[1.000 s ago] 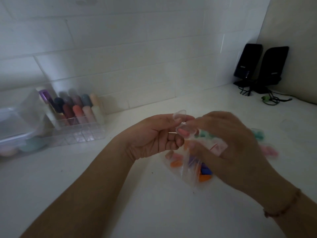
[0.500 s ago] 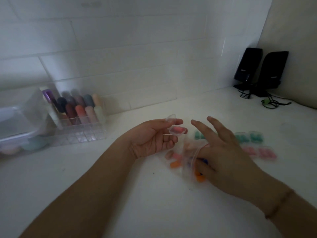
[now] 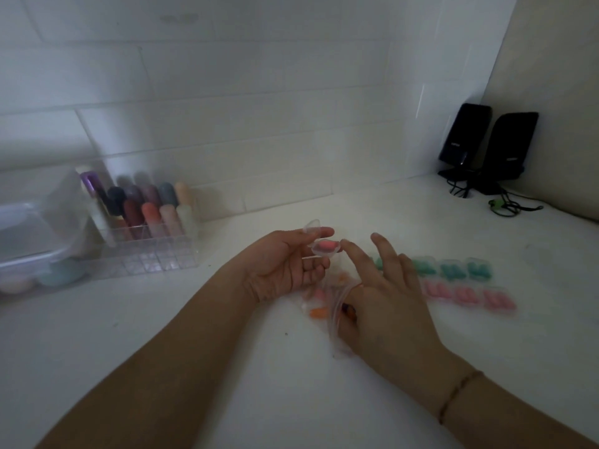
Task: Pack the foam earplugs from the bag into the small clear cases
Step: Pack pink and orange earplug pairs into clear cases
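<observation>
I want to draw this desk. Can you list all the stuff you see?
open case: one, clear with pink earplugs inside, held in left hand
bag: one, clear, pink and orange earplugs inside, under right hand
filled cases: two rows, green behind pink, count blurred, right of hands
organizer: one, clear, holding coloured tubes, left by wall
bin: one, clear, far left
speakers: two, black, back right corner
left hand: holds case
right hand: fingers spread, over bag

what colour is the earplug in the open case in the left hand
Pink: the earplug sits in the open clear case held by the left hand, seen in the head view.
</observation>
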Available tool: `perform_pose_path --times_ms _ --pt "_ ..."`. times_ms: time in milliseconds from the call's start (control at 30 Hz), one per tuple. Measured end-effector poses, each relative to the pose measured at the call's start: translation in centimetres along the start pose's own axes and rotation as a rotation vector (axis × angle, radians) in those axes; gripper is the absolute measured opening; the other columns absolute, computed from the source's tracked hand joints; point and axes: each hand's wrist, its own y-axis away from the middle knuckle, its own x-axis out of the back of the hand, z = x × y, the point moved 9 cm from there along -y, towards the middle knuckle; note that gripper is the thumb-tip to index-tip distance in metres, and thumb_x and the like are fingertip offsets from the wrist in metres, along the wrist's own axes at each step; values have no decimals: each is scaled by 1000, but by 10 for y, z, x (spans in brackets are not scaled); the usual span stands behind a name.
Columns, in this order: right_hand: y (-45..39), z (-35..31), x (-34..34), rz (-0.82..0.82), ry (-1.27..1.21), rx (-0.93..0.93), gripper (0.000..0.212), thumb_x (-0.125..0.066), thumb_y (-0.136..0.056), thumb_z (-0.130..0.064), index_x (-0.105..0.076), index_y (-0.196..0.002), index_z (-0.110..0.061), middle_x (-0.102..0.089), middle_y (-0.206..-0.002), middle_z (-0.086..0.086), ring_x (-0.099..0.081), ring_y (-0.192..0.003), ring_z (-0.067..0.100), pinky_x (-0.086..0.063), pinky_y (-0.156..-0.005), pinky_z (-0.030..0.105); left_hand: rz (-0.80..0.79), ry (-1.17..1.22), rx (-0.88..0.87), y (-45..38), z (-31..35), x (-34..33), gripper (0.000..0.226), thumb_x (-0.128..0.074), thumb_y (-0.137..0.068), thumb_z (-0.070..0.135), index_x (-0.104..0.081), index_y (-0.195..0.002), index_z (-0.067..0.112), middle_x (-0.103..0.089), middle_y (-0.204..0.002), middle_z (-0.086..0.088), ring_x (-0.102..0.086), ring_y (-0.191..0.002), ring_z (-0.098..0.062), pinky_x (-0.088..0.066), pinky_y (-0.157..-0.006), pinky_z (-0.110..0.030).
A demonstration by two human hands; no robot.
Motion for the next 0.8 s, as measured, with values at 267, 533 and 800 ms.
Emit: perform_pose_path --times_ms 267,533,800 --pt "0 10 -3 12 -81 -100 30 -72 -71 -52 -67 -54 -28 -59 -130 -8 -36 -133 30 -36 -103 55 163 59 -40 -2 7 15 23 -47 -98 10 -55 -119 5 -66 -102 -18 -61 -63 -21 -54 -57 -28" --pt "3 12 27 -10 39 83 17 -61 -74 -39 -71 -63 -31 -60 -131 -2 -42 -132 35 -33 -104 61 141 21 -100 4 17 8 29 -55 -93 10 -55 -122 8 -64 -104 -15 -61 -66 -22 -56 -60 -28" --pt "4 54 63 -255 -173 45 13 -53 -61 -60 -61 -63 -50 -56 -121 -31 -39 -130 7 -38 -104 45 12 13 -167 11 26 -9 48 -52 -90 8 -48 -137 10 -64 -111 -19 -65 -77 -24 -58 -71 -31"
